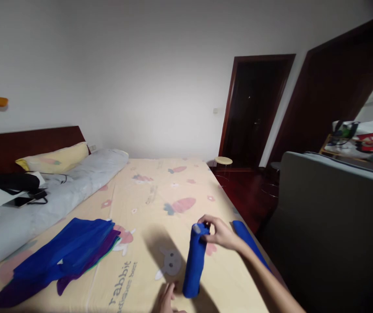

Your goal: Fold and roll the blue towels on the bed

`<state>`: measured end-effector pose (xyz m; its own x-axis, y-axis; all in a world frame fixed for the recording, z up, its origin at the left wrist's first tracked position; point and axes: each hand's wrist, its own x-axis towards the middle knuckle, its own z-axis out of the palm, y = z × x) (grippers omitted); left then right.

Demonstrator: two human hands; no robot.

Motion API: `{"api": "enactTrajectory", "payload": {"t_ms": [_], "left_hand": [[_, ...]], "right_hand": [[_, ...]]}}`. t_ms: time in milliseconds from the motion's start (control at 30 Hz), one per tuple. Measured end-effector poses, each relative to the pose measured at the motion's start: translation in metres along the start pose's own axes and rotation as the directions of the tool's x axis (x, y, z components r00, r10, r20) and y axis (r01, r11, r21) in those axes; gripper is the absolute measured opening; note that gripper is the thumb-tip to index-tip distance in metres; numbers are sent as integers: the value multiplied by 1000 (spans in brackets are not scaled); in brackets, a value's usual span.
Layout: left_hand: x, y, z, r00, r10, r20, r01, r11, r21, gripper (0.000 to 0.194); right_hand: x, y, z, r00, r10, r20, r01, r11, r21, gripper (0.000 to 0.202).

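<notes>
A blue roll of cloth (pixel 194 265) is held nearly upright over the bed, tilted slightly, its lower end near the sheet. My right hand (pixel 219 234) grips its top end between thumb and fingers. My left hand (pixel 167 300) is at the bottom edge of the view, just left of the roll's lower end. Its fingers are loosely bent and apart, with nothing in them, and part of it is cut off. Flat blue and purple garments (pixel 72 250) lie in a pile on the left. Along the bed's right edge rests another blue roll (pixel 249 241), partly behind my right forearm.
The bed sheet (pixel 147 191) has rabbit and radish prints. A grey quilt (pixel 75 187), a yellow pillow (pixel 59 158) and dark items with cables lie along the headboard (pixel 26 145). A stool (pixel 223 161) and a grey panel (pixel 329 226) stand to the right.
</notes>
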<state>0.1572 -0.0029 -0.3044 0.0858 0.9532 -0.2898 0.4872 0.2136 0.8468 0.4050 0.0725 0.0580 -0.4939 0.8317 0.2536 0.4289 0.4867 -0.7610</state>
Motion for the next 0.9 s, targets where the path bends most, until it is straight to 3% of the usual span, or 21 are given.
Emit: {"api": "enactTrajectory", "payload": {"t_ms": [100,200,300,367,433,533,633,700,800,900], "left_hand": [[-5,3,-4,991,131,0,-130,985,114,90],[-10,5,-7,981,189,-49,-178,969,171,82],[-13,6,-8,976,206,-75,-188,964,189,77],[-15,10,-10,975,209,-70,-194,965,177,75],[-18,17,-11,980,188,-59,-177,972,156,73],[-24,30,-14,988,147,-42,-139,978,154,72],[-29,41,-15,984,164,-62,-153,975,159,70],[-32,46,-16,981,180,-76,-167,973,157,68],[-36,51,-16,979,179,-98,-163,974,158,65],[-40,51,-13,979,171,-114,-155,978,141,62]], "right_hand": [[24,13,-55,999,-39,-19,36,986,-160,32],[43,26,-100,994,-68,-88,39,953,-299,32],[45,42,-125,978,-101,-182,20,916,-401,34],[33,63,-127,960,-156,-232,9,847,-531,36],[8,95,-117,946,-209,-247,-14,737,-676,40],[-55,167,-78,954,-212,-214,-58,568,-821,44],[-134,245,-24,964,-191,-184,-70,487,-871,48],[-181,285,10,959,-164,-231,-126,485,-865,50],[-222,314,41,935,-126,-332,-228,504,-833,47],[-235,312,52,927,-60,-371,-277,555,-784,45]]}}
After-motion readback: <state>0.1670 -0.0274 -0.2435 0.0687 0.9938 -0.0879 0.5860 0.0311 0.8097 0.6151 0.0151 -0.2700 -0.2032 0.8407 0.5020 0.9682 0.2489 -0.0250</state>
